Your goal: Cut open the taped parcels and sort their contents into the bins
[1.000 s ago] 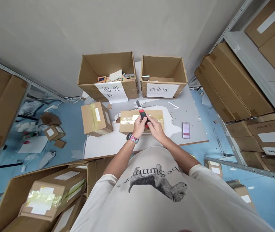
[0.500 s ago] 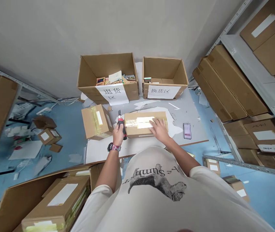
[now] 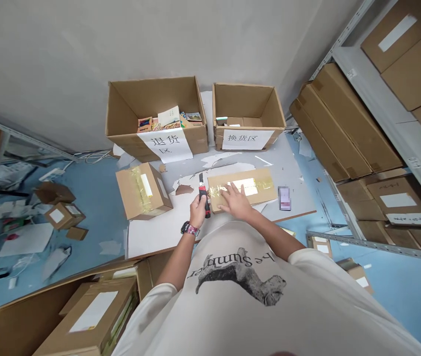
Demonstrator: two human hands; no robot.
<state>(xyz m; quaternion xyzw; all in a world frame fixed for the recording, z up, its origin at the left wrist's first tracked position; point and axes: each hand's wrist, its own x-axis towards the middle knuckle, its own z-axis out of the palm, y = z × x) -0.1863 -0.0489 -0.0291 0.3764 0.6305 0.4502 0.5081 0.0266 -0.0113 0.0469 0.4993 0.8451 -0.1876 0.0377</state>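
Left hand [image 3: 197,211]: grip clenched on a red-and-black utility knife [image 3: 203,197], blade pointing far. Right hand [image 3: 235,203]: grip released, palm down on a taped cardboard carton [image 3: 242,187], which lies on the surface [image 3: 158,237] just right of the knife. Second taped carton [image 3: 143,192] stands further left.

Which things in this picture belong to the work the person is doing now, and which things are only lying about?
Part of the work:
utility knife in the left hand
taped cardboard box under the right hand

Just lying about:
second taped box
pixelated flat object
brown cardboard scrap
boxes on the shelves
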